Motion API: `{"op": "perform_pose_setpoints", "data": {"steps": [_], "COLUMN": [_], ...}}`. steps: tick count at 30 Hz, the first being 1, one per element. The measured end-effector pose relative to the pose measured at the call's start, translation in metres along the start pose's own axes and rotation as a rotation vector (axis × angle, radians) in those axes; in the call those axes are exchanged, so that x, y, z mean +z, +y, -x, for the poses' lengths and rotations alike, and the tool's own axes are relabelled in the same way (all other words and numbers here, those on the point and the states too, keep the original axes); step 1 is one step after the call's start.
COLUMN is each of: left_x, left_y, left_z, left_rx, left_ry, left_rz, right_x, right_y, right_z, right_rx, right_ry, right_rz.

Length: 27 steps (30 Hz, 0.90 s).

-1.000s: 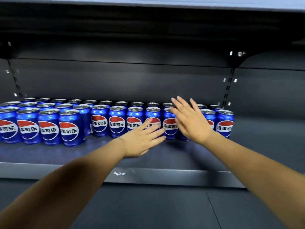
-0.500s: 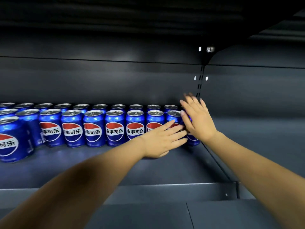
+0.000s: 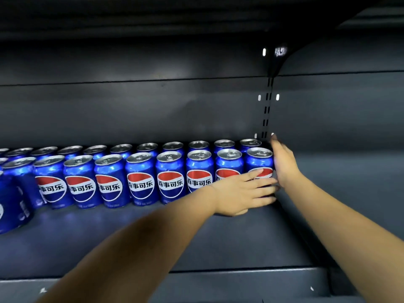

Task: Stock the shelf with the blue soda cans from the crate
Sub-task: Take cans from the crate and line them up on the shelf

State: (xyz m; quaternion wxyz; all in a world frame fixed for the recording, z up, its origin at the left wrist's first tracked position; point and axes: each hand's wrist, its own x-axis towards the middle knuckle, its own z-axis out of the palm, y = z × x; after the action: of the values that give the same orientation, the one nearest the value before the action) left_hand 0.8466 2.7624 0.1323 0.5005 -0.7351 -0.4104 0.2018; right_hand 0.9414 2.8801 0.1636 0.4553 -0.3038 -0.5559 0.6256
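Observation:
Blue soda cans (image 3: 140, 178) stand in two rows along the back of the dark shelf (image 3: 153, 241). My left hand (image 3: 242, 191) lies flat with straight fingers against the front of the rightmost front can (image 3: 259, 159). My right hand (image 3: 284, 162) is pressed with straight fingers against that can's right side, reaching back along the end of the rows. Neither hand grips a can. The crate is out of view.
A slotted upright (image 3: 267, 110) in the back wall marks the shelf section's right end, just behind my right hand. A further dark shelf bay (image 3: 349, 171) continues to the right. The shelf's front lip (image 3: 218, 278) runs below my forearms.
The view has shifted right and closer. Both hands have slid the right-end cans leftward, so the row end now sits just left of the upright. The cans look more tightly lined up.

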Motion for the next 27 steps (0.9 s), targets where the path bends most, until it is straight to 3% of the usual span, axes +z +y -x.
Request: {"op": "perform_pose_setpoints", "data": {"steps": [4,11,17,27], "left_x": [0.009,0.015,0.016,0.014], "left_y": [0.0,0.001,0.0,-0.002], "left_z": [0.0,0.003,0.002,0.003], "left_rx": [0.023,0.031,0.02,0.026], "left_ry": [0.022,0.102,0.17,0.13], "left_rz": [-0.02,-0.002,0.04,0.052], "right_x": [-0.005,0.0,0.0,-0.001], "right_y": [0.009,0.013,0.014,0.022], "right_z": [0.0,0.01,0.005,-0.004], "right_rx": [0.091,0.32,0.343,0.321], "right_ry": [0.034,-0.249,-0.287,-0.319], "right_rz": [-0.122,-0.318,-0.341,-0.353]}}
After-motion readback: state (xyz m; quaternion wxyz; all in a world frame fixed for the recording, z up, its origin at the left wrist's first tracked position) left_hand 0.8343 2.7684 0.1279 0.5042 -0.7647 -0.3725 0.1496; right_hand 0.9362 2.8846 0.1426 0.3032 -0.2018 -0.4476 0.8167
